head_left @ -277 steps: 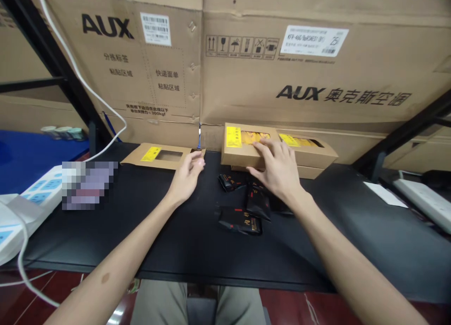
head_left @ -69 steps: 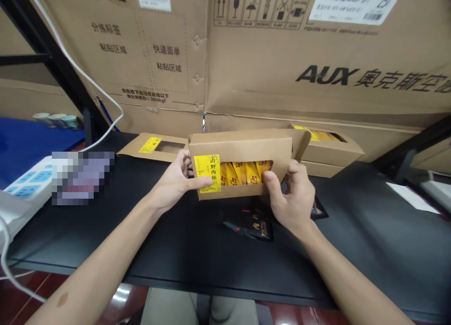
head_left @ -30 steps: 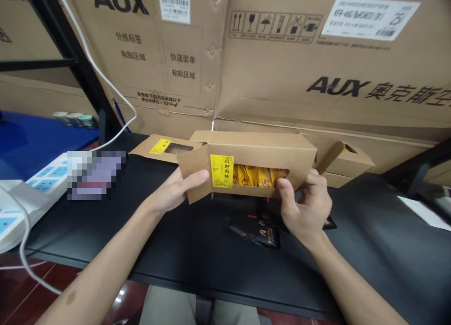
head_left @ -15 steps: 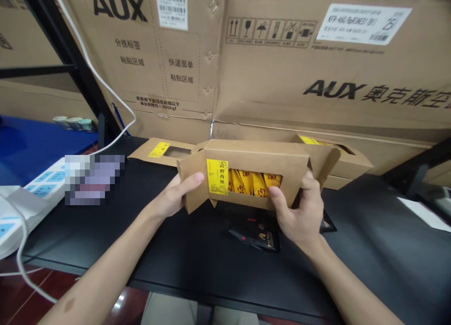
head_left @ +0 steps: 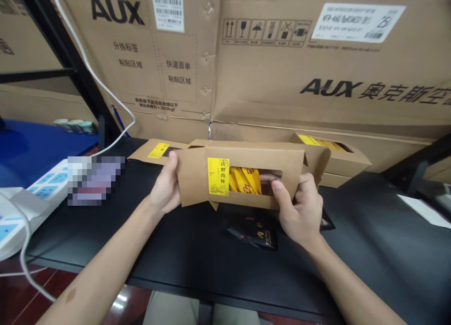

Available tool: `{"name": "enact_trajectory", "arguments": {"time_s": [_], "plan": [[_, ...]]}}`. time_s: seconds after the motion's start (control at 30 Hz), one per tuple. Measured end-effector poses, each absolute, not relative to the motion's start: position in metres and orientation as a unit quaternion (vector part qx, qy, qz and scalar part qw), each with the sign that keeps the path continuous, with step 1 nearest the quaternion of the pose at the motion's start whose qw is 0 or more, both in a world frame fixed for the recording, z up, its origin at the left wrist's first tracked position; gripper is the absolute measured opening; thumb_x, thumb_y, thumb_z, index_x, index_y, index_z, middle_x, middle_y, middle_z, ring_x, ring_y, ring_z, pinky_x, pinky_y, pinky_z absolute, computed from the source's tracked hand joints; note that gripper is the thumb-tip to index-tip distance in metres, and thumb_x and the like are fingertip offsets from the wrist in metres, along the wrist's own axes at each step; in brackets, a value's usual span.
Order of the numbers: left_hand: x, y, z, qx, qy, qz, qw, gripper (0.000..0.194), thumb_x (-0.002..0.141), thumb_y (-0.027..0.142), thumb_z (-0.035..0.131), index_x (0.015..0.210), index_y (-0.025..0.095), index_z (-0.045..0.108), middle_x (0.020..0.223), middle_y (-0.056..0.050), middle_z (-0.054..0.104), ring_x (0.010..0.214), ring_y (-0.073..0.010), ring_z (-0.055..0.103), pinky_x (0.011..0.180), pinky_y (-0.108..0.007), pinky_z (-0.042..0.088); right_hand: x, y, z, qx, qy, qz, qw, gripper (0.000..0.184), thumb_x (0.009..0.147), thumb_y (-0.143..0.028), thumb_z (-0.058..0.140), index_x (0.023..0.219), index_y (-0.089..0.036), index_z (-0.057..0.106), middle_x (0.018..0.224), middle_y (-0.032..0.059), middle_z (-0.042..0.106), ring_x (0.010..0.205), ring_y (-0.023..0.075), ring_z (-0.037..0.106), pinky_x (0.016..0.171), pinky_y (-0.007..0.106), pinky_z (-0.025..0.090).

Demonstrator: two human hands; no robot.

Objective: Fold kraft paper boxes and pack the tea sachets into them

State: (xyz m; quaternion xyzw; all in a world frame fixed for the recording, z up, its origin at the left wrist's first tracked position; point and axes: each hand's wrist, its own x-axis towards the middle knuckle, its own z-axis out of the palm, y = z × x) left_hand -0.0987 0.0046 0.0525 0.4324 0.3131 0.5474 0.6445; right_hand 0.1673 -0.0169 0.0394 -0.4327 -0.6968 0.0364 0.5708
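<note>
the yellow packets have slid left in the kraft box, which our left hand and right hand pinch by its ends above the table; more tilt could spill them past the open end flap.

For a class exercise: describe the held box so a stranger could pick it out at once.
Below the AUX cartons, over the black table, the left hand and right hand hold a kraft box. Unlike the similar boxes behind, it is off the table.
</note>
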Motion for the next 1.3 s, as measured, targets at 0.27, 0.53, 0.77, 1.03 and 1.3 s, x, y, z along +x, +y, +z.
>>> {"name": "enact_trajectory", "arguments": {"time_s": [0.27, 0.53, 0.77, 1.03, 1.3], "plan": [[-0.105, 0.009, 0.057, 0.364, 0.308, 0.518, 0.710, 0.059, 0.082, 0.050, 0.056, 0.134, 0.022, 0.062, 0.119, -0.011, 0.076, 0.118, -0.0381, 0.069, 0.099, -0.054, 0.055, 0.166, -0.012, 0.043, -0.398, -0.649, 0.192, 0.620, 0.017, 0.098, -0.040, 0.060, 0.097, -0.025, 0.052, 0.088, 0.0026, 0.077, 0.079, 0.0202, 0.077, 0.071, 0.037, 0.063], [-0.107, 0.011, 0.051, 0.389, 0.284, 0.513, 0.711, 0.050, 0.082, 0.033, 0.061, 0.131, 0.024, 0.060, 0.113, -0.008, 0.076, 0.112, -0.0330, 0.072, 0.096, -0.050, 0.058, 0.175, -0.002, 0.051, -0.454, -0.654, 0.209, 0.567, 0.031, 0.090, -0.050, 0.067, 0.084, -0.020, 0.062, 0.080, 0.0021, 0.074, 0.072, 0.0158, 0.068, 0.068, 0.032, 0.056], [-0.090, 0.008, 0.048, 0.371, 0.300, 0.529, 0.701, 0.052, 0.081, 0.037, 0.067, 0.130, 0.023, 0.057, 0.122, -0.010, 0.074, 0.121, -0.0320, 0.068, 0.097, -0.046, 0.060, 0.186, 0.011, 0.067, -0.451, -0.655, 0.226, 0.563, 0.034, 0.087, -0.053, 0.071, 0.093, -0.020, 0.064, 0.085, 0.0033, 0.077, 0.076, 0.0188, 0.071, 0.075, 0.037, 0.061], [-0.068, -0.004, 0.032, 0.445, 0.392, 0.512, 0.621, 0.072, 0.080, 0.040, 0.082, 0.141, 0.029, 0.047, 0.148, -0.012, 0.060, 0.136, -0.0317, 0.059, 0.107, -0.045, 0.054, 0.205, 0.019, 0.137, -0.475, -0.721, 0.321, 0.390, 0.045, 0.086, -0.065, 0.066, 0.091, -0.021, 0.069, 0.080, 0.0064, 0.077, 0.072, 0.0221, 0.073, 0.067, 0.040, 0.061], [-0.061, -0.003, 0.024, 0.642, 0.531, 0.458, 0.311, 0.043, 0.092, 0.046, 0.062, 0.126, 0.019, 0.062, 0.126, -0.015, 0.069, 0.124, -0.0329, 0.063, 0.110, -0.050, 0.046, 0.209, 0.029, 0.195, -0.607, -0.761, 0.071, 0.218, 0.036, 0.083, -0.055, 0.074, 0.083, -0.019, 0.073, 0.076, 0.0032, 0.072, 0.064, 0.0191, 0.065, 0.056, 0.032, 0.045]]}}
